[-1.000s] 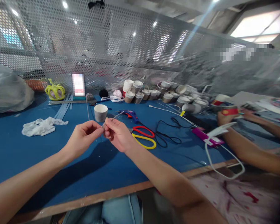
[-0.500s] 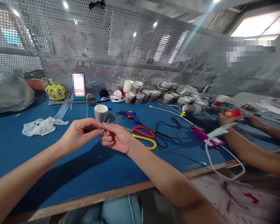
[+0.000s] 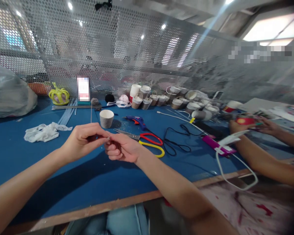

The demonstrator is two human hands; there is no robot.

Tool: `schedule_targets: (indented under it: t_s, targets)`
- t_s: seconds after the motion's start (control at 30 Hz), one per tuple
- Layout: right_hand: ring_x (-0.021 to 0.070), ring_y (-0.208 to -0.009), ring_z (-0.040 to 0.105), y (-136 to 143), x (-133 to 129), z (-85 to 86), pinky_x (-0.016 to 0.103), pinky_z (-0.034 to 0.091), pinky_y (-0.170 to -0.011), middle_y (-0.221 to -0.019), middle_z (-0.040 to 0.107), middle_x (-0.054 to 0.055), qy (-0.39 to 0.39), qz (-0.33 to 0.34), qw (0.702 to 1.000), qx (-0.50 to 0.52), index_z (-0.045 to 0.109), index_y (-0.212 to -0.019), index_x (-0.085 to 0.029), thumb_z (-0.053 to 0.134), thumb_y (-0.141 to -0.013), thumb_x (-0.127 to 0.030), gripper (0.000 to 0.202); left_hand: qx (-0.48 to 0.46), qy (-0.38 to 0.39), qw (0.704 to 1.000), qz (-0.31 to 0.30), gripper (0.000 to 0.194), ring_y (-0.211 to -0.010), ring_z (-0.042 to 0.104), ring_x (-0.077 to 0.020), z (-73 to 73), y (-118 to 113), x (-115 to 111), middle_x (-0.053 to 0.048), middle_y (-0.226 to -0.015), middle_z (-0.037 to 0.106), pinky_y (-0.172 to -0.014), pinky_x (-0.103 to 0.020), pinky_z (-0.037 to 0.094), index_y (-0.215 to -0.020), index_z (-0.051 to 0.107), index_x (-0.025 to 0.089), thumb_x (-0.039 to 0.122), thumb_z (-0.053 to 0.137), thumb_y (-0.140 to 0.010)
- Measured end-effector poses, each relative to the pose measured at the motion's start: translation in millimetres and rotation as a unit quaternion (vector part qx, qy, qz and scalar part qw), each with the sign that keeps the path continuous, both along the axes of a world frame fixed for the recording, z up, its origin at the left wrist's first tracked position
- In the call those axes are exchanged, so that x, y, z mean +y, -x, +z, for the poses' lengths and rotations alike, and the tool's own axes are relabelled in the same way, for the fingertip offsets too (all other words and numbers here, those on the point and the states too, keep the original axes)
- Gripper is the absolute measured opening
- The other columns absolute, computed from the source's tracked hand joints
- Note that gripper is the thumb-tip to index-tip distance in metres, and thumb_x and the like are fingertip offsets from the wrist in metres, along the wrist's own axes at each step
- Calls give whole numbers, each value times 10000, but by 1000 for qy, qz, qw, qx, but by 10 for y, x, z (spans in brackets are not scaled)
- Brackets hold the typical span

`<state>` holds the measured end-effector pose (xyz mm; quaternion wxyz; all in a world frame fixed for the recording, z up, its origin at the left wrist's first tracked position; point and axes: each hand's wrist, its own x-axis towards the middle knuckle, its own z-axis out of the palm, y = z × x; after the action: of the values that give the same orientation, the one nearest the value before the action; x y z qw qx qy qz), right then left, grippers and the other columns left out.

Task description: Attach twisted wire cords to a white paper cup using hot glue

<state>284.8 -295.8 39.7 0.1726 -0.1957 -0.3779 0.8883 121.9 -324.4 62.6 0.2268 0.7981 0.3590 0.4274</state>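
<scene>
Hands meet on a thin wire

Here I see my left hand [image 3: 84, 141] and right hand [image 3: 122, 148] pinched fingertip to fingertip on a thin wire [image 3: 91, 112], centre frame above the worktop [image 3: 63, 176]. It runs upward from the left hand toward the paper cup [image 3: 106, 118].

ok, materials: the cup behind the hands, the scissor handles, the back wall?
Cup: probably paper, matte white, thin rolled rim. Scissors handles: glossy moulded plastic, one red, one yellow; blades look like bare metal. Back wall: perforated sheet, likely metal, grey with even round holes.
</scene>
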Motion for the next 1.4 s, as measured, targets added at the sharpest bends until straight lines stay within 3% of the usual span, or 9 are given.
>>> schedule_targets:
  t_s: [0.1, 0.2, 0.27, 0.43, 0.6, 0.8, 1.03, 1.4]
  targets:
    - [24, -351, 315, -4, -39, 24, 148, 201, -333, -446, 371, -69, -152, -94, 981, -75, 409, -579, -151, 500, -762, -459, 370, -60, 33, 997, 36, 76, -570, 506, -111, 1, -2, -6, -14, -640, 595, -524, -212, 384, -699, 629, 168, 232, 587, -698]
    - [32, -406, 385, -4, -93, 68, 154, 280, -366, -518, 444, -58, -340, -246, 898, -132, 469, -651, -154, 581, -719, -389, 268, -151, 104, 982, 54, 73, -585, 501, -104, -29, 3, 26, 5, -633, 584, -543, -205, 395, -671, 603, 169, 239, 624, -666]
    - [32, -441, 413, 9, -131, 89, 160, 327, -395, -600, 492, -48, -402, -265, 866, -134, 496, -734, -163, 603, -708, -324, 194, -203, 163, 965, 37, 76, -595, 503, -95, -62, 7, 59, 15, -640, 584, -562, -199, 403, -664, 601, 175, 235, 646, -649]
    - [34, -398, 406, 76, -195, 44, 155, 318, -348, -599, 550, -35, -405, -235, 876, -115, 462, -727, -174, 553, -741, -270, 133, -270, 284, 919, -42, 72, -609, 520, -91, -123, 11, 113, 21, -668, 567, -582, -210, 422, -658, 595, 176, 228, 645, -661]
    - [35, -398, 416, 95, -220, 5, 147, 332, -340, -583, 550, -36, -420, -254, 863, -117, 461, -700, -174, 560, -734, -268, 140, -281, 293, 912, -61, 72, -733, 543, -128, -115, 17, 120, -26, -815, 597, -628, -229, 442, -642, 611, 154, 206, 661, -639]
    - [31, -393, 410, 82, -230, 47, 153, 334, -353, -583, 544, -35, -413, -232, 874, -107, 484, -716, -166, 531, -757, -266, 118, -303, 326, 891, -91, 80, -555, 548, -100, -123, 32, 134, 14, -628, 586, -557, -237, 443, -634, 610, 157, 195, 679, -621]
    - [31, -387, 420, 86, -201, 28, 162, 354, -363, -587, 557, -36, -385, -218, 893, -79, 497, -722, -160, 539, -754, -288, 138, -317, 361, 868, -124, 108, -527, 562, -117, -115, 8, 112, 8, -624, 593, -529, -256, 443, -658, 592, 149, 239, 651, -667]
    - [25, -352, 426, 111, -210, 30, 146, 343, -340, -557, 559, -41, -411, -273, 860, -126, 484, -685, -156, 527, -761, -261, 136, -380, 384, 836, -90, 114, -509, 560, -91, -191, -91, 88, 7, -628, 615, -535, -228, 442, -744, 609, 144, 227, 649, -676]
